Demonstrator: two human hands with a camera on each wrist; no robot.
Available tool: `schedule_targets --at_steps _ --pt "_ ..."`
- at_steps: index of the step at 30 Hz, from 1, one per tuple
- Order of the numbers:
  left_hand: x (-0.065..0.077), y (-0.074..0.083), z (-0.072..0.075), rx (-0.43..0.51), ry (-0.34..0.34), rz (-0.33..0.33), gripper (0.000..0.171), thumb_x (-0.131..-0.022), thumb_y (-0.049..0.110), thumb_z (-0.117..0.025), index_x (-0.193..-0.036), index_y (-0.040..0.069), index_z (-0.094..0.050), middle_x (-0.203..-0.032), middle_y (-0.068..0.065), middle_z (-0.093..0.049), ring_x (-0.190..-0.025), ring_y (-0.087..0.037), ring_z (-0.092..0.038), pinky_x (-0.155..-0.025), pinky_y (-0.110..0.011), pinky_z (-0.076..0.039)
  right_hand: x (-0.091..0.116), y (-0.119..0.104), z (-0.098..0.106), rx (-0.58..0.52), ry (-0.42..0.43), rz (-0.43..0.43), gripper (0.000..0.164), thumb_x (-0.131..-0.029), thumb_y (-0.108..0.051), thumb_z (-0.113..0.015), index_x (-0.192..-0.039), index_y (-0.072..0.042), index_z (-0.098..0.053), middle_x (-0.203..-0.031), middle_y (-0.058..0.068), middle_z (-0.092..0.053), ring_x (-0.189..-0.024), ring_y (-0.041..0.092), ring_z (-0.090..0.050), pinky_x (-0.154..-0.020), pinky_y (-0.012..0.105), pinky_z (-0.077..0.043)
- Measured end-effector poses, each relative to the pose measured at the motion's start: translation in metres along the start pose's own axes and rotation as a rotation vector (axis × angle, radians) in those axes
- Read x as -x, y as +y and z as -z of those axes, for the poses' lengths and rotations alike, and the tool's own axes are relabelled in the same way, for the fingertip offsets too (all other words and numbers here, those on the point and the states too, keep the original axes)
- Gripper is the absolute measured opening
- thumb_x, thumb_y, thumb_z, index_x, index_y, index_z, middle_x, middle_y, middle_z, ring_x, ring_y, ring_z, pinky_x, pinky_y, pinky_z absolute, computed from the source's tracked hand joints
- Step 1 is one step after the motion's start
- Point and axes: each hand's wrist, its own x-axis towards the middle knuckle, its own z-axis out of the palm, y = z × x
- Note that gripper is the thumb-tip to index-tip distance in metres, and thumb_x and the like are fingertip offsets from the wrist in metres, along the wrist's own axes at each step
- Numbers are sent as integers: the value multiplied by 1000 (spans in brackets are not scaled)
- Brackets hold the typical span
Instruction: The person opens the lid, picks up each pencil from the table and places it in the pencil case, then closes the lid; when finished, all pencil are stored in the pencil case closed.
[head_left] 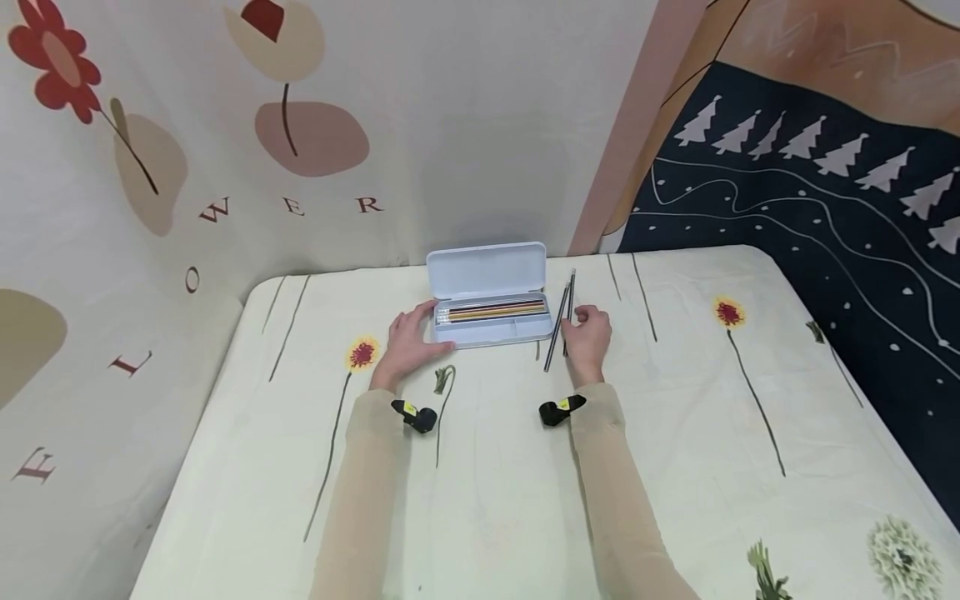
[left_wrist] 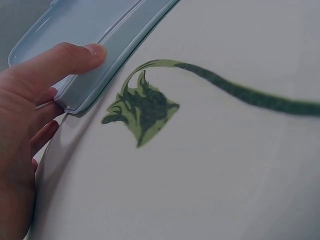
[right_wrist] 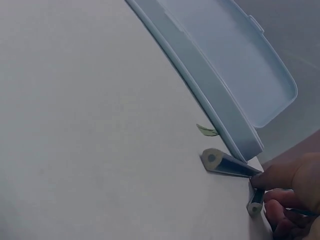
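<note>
A light blue pencil case (head_left: pixel 491 342) stands with its lid (head_left: pixel 487 271) raised, several pencils (head_left: pixel 495 312) lying inside. My left hand (head_left: pixel 411 343) grips the case's left end; in the left wrist view the thumb (left_wrist: pixel 90 57) presses its front side and the other fingers go round the end. Two dark pencils lie beside the case's right end. My right hand (head_left: pixel 587 342) pinches the right-hand pencil (right_wrist: pixel 255 206) between thumb and fingers. The other pencil (right_wrist: pixel 220 162) lies on the cloth close to the case's corner, its blunt end toward the camera.
A white cloth with printed flowers (head_left: pixel 729 313) covers the table. Behind the case hangs a pale curtain (head_left: pixel 480 167) with printed shapes and letters. A dark cloth with white trees (head_left: pixel 787 192) hangs at the right.
</note>
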Motion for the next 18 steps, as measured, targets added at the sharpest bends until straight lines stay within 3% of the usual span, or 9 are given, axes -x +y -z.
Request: schedule_targets --at_steps 6,18 --pt "0 0 1 -4 1 6 89 -75 31 -82 -149 14 -35 -151 -11 -36 -142 -41 -10 -116 -49 1 -2 -1 2 28 17 -20 21 -83 0 -62 -103 6 -67 -86 17 -63 -80 32 -59 -75 43 -48" --pt "1 2 1 -2 -2 -11 89 -75 31 -82 -149 13 -35 -151 -13 -37 -142 -41 -12 -116 -49 1 -3 0 18 13 -73 2 23 -84 -3 -60 -104 3 -69 -88 16 -66 -81 30 -60 -76 41 -47"
